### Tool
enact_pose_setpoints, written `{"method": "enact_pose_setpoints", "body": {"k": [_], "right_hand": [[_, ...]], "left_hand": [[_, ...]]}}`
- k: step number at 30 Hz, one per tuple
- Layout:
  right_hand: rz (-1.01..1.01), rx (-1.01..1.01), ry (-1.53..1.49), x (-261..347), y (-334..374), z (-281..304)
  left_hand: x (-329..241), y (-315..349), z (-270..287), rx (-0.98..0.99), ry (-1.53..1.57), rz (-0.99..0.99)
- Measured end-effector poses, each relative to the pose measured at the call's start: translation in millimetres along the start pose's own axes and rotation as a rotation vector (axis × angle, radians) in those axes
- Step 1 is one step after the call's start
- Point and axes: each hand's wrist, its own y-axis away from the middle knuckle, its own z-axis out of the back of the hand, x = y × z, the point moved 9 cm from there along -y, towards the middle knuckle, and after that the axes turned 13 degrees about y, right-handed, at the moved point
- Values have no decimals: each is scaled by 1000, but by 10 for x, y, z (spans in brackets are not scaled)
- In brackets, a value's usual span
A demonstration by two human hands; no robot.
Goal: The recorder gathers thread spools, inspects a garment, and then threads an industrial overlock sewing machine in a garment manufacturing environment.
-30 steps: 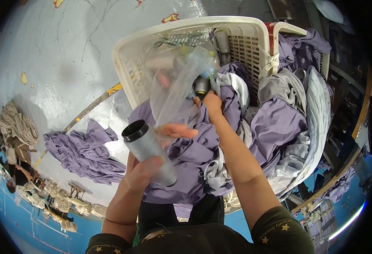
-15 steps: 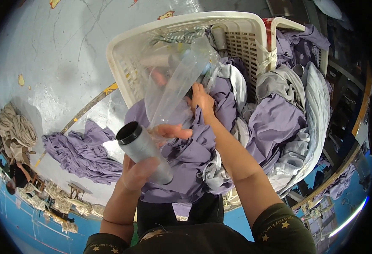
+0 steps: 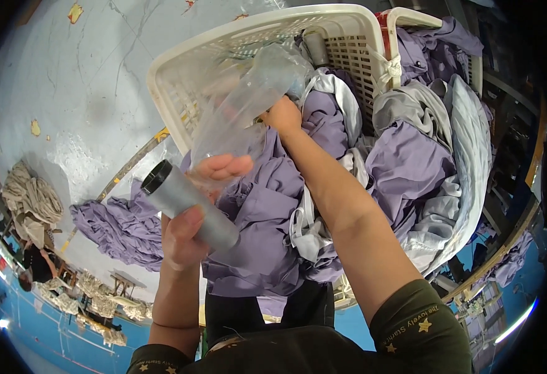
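My left hand (image 3: 183,240) is closed round a grey thread spool (image 3: 195,209) with a black core end, tilted up to the left. Some of its fingers stretch out past the spool, against a clear plastic bag (image 3: 233,118). My right hand (image 3: 284,115) reaches into the white plastic basket (image 3: 155,93), at the bag's edge. Its fingers curl down and their tips are hidden, so what they grip does not show. Blurry coloured shapes show through the bag. Purple cloth (image 3: 264,199) is heaped below both hands.
Another grey spool (image 3: 316,50) stands inside the basket's far corner. A second basket (image 3: 432,22), tied on at the right, holds purple and grey garments. More purple cloth (image 3: 114,227) lies on the floor at left, with a beige pile (image 3: 30,199) beyond it.
My left hand has moved left and slightly up with the spool. My right hand has shifted up and left along the bag, and the bag has moved left with them.
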Motion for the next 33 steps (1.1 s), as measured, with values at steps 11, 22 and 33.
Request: {"method": "enact_pose_setpoints", "body": {"k": [11, 22, 33], "right_hand": [[-1, 212, -791, -69, 1505, 1196], [766, -152, -407, 923, 2022, 1917], [394, 171, 201, 290, 511, 271]], "left_hand": [[-183, 21, 194, -68, 191, -13], [-22, 167, 169, -110, 2, -13], [10, 90, -67, 169, -74, -2]]}}
